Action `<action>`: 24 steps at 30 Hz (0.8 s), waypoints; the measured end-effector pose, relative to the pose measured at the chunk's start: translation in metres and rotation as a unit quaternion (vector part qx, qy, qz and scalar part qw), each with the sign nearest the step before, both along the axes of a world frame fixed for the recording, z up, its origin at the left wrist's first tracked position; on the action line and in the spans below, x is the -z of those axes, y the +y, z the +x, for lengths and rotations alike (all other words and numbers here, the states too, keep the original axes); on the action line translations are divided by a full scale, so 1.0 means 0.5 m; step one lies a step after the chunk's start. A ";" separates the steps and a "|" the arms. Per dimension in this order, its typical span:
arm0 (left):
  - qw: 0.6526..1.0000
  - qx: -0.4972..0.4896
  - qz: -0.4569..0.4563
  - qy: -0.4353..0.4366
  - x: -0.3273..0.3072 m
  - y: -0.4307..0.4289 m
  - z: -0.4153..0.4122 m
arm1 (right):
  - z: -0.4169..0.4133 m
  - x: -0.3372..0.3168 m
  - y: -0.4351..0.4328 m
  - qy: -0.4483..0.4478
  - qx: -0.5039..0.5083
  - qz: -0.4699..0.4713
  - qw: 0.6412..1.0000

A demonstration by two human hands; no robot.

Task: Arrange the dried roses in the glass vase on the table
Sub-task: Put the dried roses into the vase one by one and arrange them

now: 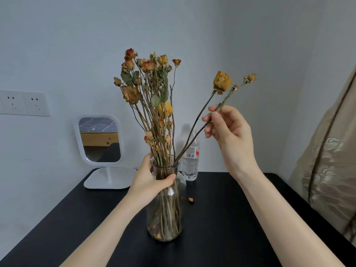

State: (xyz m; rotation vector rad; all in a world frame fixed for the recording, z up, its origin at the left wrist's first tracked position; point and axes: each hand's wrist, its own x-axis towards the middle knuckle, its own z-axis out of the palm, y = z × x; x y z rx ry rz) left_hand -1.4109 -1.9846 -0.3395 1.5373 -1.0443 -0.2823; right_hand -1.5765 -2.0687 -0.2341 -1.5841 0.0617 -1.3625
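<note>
A clear glass vase (165,212) stands on the black table (221,228), with a bunch of dried roses (148,81) upright in it. My left hand (152,180) grips the vase's neck. My right hand (229,130), raised to the right of the bunch, pinches a thin rose stem (223,103) that leans out from the vase mouth and ends in small buds (249,78). A second leaning stem beside it carries a large yellow rose (222,81), which my fingers do not hold.
A plastic water bottle (190,160) stands just behind the vase. A white standing mirror (100,139) is at the back left. A small orange petal (191,199) lies on the table. Wall sockets (23,103) are at the left, beige fabric (327,170) at the right.
</note>
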 end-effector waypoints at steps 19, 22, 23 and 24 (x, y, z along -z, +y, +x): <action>0.988 0.130 0.054 0.067 -0.021 0.020 0.031 | 0.054 0.014 0.034 0.284 0.077 -0.120 0.948; 0.987 0.134 0.052 0.072 -0.021 0.021 0.029 | 0.064 0.026 0.036 0.324 0.117 -0.138 0.929; 0.987 0.134 0.051 0.074 -0.021 0.021 0.029 | 0.067 0.030 0.037 0.335 0.129 -0.143 0.922; 0.987 0.133 0.051 0.074 -0.022 0.021 0.029 | 0.070 0.035 0.037 0.346 0.140 -0.147 0.916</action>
